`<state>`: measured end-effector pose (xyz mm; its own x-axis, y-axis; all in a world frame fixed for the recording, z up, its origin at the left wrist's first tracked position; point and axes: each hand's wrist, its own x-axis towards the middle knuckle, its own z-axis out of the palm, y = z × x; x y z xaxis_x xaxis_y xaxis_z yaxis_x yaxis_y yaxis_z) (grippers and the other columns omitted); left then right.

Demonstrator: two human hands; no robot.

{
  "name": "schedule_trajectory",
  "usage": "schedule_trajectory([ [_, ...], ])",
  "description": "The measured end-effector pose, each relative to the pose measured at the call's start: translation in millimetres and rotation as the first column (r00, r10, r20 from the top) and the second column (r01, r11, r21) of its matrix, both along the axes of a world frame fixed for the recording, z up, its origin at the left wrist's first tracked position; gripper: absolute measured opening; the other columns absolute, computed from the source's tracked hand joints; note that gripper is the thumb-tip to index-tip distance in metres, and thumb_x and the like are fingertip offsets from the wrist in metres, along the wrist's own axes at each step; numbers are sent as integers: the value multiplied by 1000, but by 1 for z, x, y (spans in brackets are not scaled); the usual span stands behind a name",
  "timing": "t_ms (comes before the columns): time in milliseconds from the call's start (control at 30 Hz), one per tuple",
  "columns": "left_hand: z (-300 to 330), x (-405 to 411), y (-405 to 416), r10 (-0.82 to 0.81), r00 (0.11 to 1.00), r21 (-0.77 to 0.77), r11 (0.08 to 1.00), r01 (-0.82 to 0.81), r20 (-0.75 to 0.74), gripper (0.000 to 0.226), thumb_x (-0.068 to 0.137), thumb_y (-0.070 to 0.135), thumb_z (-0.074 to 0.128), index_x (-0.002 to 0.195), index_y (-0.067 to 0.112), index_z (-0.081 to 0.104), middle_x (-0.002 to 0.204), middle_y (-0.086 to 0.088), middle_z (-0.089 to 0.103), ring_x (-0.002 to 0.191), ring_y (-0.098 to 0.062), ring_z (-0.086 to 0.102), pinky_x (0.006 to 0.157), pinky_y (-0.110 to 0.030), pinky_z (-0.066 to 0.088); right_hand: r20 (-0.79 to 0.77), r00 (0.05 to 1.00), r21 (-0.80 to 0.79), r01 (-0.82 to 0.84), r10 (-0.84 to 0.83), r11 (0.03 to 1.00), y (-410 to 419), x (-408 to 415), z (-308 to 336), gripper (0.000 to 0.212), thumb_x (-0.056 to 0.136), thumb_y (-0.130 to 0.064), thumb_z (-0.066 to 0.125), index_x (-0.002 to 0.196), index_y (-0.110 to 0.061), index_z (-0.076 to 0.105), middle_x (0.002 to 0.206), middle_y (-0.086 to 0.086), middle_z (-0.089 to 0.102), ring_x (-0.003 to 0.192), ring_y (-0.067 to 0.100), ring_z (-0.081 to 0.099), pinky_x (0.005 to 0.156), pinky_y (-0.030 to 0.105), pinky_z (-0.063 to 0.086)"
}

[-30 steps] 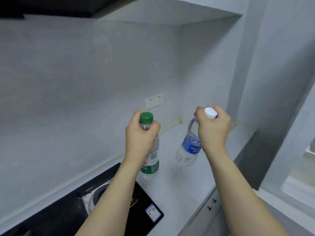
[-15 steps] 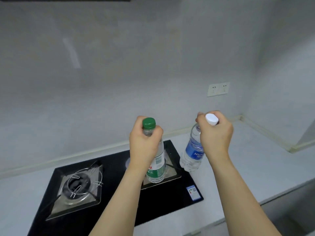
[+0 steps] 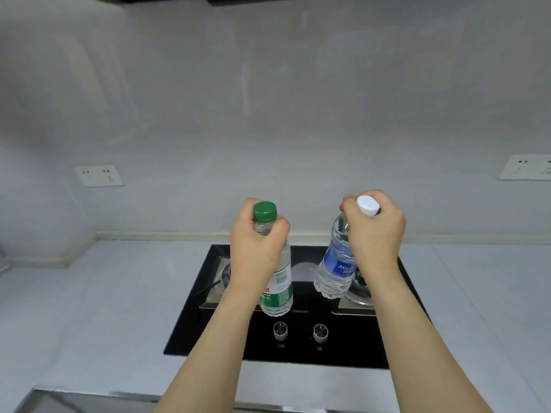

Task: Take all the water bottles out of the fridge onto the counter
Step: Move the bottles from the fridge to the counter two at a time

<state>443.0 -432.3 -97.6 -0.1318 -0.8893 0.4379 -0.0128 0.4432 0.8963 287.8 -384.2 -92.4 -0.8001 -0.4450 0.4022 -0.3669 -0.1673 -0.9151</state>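
My left hand (image 3: pixel 258 242) grips the neck of a clear water bottle with a green cap and green label (image 3: pixel 278 290), held upright in the air above the stove. My right hand (image 3: pixel 377 234) grips the neck of a second clear bottle with a white cap and blue label (image 3: pixel 335 269), tilted a little with its base toward the left. Both bottles hang over the hob, above the white counter (image 3: pixel 98 308). The fridge is out of view.
A black glass gas hob (image 3: pixel 301 350) with two burners and two metal knobs (image 3: pixel 280 329) is set into the counter straight ahead. Bare counter runs to its left and right. Wall sockets (image 3: pixel 100 175) sit on the grey backsplash at left and far right.
The view has swung left, from the counter's right corner to facing the hob head-on. Both hands keep the same grip on their bottles in front of me.
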Motion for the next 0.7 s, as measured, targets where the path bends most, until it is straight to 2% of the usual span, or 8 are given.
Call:
schedule_trajectory([
  [133,2,57,-24,64,998,-18,998,-65,-20,20,82,3,65,80,18,53,66,2,54,61,-10,51,59,-24,45,-34,998,1,-54,54,999,-29,55,1,20,84,-22,69,73,-7,61,64,5,62,57,13,55,55,29,45],
  [267,7,128,-51,121,992,-25,992,-121,-22,20,83,2,65,80,17,52,66,4,53,62,-9,50,58,-21,44,-16,995,3,-102,102,995,-65,119,2,19,83,-24,69,73,-9,62,65,5,63,63,23,61,58,37,50],
  [400,8,191,-78,170,985,-43,984,-170,2,18,83,5,66,82,18,53,74,-4,58,62,-9,52,58,-21,45,-14,987,7,-158,158,987,-96,181,1,18,85,-23,69,75,-9,63,67,4,65,65,20,63,59,36,52],
  [600,0,253,-112,210,978,-13,978,-209,8,16,84,7,65,83,18,53,73,-3,59,62,-8,53,59,-20,45,-29,979,13,-199,200,980,-134,240,-3,17,86,-26,67,77,-12,63,72,3,68,70,18,65,65,37,55],
  [700,-6,268,-128,219,976,7,976,-219,8,17,84,7,65,82,18,52,66,5,55,61,-8,51,59,-21,45,-18,974,11,-224,225,974,-152,256,-6,18,85,-27,67,77,-12,63,73,4,68,71,21,65,65,38,54],
])
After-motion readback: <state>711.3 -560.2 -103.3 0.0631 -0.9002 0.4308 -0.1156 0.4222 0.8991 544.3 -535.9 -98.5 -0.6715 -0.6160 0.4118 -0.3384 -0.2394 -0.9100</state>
